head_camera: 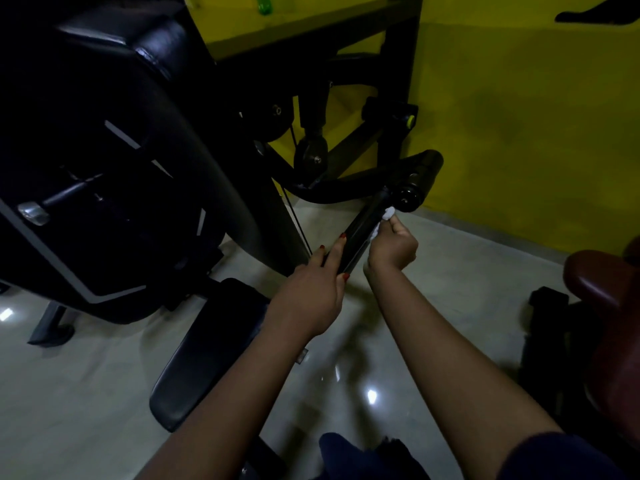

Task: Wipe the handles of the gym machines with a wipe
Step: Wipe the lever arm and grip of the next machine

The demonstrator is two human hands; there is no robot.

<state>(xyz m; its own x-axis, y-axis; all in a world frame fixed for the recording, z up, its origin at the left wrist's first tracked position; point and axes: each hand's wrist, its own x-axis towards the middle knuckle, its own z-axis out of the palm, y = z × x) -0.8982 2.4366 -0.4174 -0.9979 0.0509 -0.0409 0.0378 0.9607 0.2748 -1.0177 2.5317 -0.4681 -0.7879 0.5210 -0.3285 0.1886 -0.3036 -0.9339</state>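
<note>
Black machine handle [360, 233] slanting from centre toward 1 o'clock, above pale floor [86, 393]. Left hand [311, 289], grip clenched around handle's lower end, arm extended. Right hand [393, 245], grip pinching white wipe [490, 213] against handle's right side, near round end cap [405, 199].

A glossy pale grey tiled floor [433, 271] carries everything, with bright light spots reflected in it near the middle and at the far left edge. On its left stands a large black gym machine [114, 188], resting on a dark metal foot [52, 332]. A black padded bench [207, 351] stands near the centre. At the right, a dark red padded seat [602, 282] stands on a black base [550, 306].
</note>
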